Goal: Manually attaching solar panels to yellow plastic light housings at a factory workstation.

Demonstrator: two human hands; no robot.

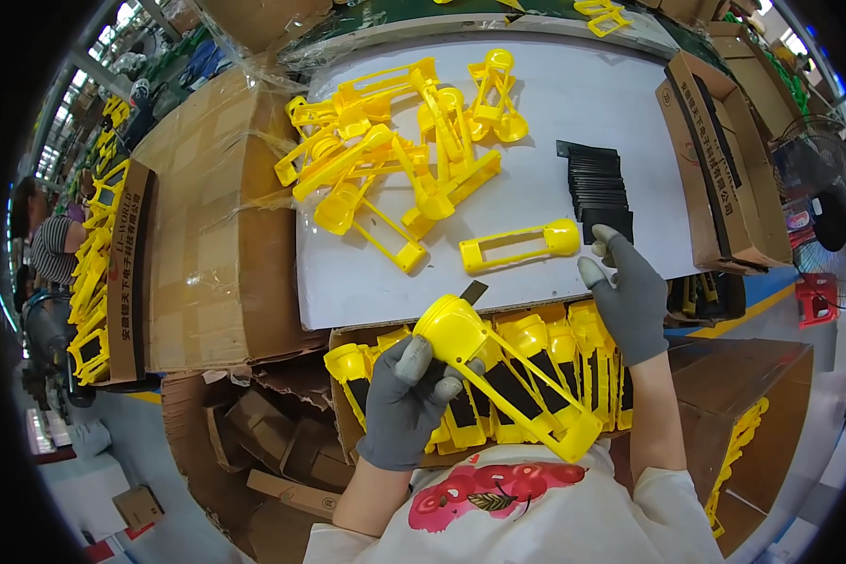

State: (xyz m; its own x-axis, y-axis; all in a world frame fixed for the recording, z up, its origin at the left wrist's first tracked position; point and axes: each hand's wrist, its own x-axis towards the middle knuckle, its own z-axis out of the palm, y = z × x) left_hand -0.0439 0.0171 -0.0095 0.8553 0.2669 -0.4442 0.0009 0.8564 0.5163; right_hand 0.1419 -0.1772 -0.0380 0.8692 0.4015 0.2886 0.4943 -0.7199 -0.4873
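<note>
Yellow frame (pixel 453 331) in the L hand (pixel 399 404) looks abt mid-job, as I read it from the head view, the only one to go on. A row of filled frames (pixel 587 329) w/ black panels sits packed in the carton (pixel 346 428) at the person's waist, so a fair no. are prob. done. Left to do, I'd guess: the pile of loose frames (pixel 362 150) on the white table (pixel 348 291), + one single frame (pixel 562 237) lying apart near the front edge. Stack of black strips (pixel 595 183) has plenty in it. Held one seems bare in its opening, tho dark panels right behind make it hard to be sure. Position-wise, L thumb & fingers are clamped on its rounded end; the rest slants down toward the person's R, above the carton. R hand (pixel 632 301) is up & to the R of it, well apart, nothing in its grip AFAICT; thumb & forefinger spread, fingertips at the near end of the strips, touching or just beside, can't tell. Small dark piece (pixel 474 292) pokes out behind the rounded end; can't ID it.
</note>
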